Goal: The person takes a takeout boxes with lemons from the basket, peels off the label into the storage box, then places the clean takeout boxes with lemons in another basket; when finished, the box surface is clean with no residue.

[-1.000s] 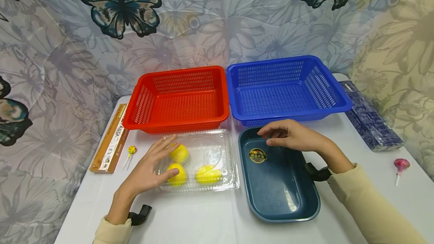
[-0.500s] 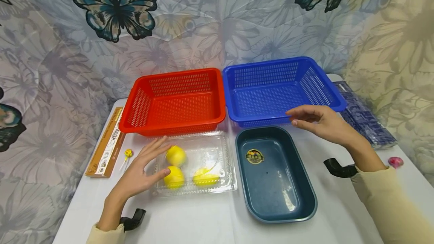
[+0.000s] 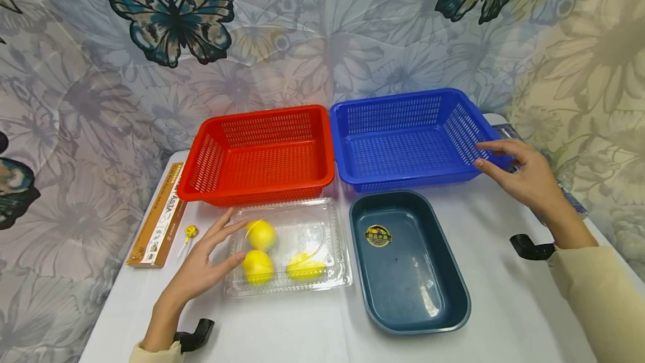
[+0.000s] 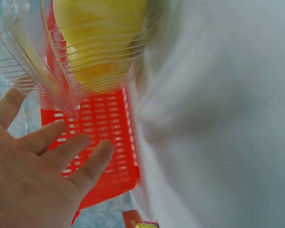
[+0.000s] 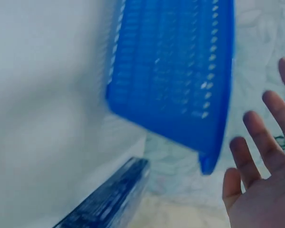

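Note:
A clear plastic box (image 3: 330,228) holds three yellow, lemon-like rounded things (image 3: 261,234). My left hand (image 3: 201,268) is spread at the box's left side, holding nothing; contact with the box cannot be told. In the left wrist view, those fingers (image 4: 92,166) reach out below the box with the red basket (image 4: 104,128) behind them. My right hand (image 3: 529,178) hovers at the front right corner of the blue basket (image 3: 398,181), fingers loosely bent and nothing in them. The right wrist view shows a gap between that hand (image 5: 266,180) and the blue rim.
A dark teal tray (image 3: 403,273) lies front right of centre. The red basket (image 3: 257,189) stands back left. A long pasta box (image 3: 156,223) and a yellow lollipop (image 3: 191,232) lie at left. A dark blue patterned pack (image 5: 114,199) lies right of the blue basket, partly hidden.
My right hand has swept from above the teal tray rightward and back to the blue basket's corner. My left hand has barely moved beside the clear box. The head view has shifted slightly.

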{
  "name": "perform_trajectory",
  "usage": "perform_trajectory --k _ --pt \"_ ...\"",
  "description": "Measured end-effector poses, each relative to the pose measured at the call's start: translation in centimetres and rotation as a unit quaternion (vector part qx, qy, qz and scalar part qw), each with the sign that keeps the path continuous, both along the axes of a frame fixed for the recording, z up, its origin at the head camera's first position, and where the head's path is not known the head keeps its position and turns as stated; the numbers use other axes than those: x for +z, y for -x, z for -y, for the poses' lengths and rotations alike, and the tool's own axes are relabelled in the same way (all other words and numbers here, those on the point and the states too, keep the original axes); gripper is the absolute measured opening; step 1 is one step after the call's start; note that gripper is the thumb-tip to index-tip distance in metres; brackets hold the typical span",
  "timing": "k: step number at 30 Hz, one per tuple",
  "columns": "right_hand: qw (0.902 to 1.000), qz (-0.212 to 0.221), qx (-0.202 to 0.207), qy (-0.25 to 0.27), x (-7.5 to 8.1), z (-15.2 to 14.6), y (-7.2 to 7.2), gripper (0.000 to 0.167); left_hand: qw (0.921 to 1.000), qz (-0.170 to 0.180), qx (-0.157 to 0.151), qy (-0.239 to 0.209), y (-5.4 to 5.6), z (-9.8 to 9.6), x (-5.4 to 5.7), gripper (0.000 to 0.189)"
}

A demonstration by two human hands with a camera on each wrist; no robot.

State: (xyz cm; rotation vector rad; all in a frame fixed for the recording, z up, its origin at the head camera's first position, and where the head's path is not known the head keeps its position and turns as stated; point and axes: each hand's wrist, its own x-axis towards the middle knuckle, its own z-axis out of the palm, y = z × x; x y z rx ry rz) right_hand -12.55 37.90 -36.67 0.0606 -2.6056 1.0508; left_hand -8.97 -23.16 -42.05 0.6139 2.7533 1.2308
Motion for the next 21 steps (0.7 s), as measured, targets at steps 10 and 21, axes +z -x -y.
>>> perform_trajectory --k 10,21 --pt "0.9976 0.051 -0.041 -0.024 -1.2 -2.1 1.3 0.067 0.9993 0.032 -0.001 -0.018 -0.6 0.4 -0.8 0.061" --pt "0.9920 0.102 -0.042 -0.062 -2.0 -2.6 2.4 0.082 0.9914 0.123 -0.007 -0.043 -0.3 0.3 -0.1 0.063"
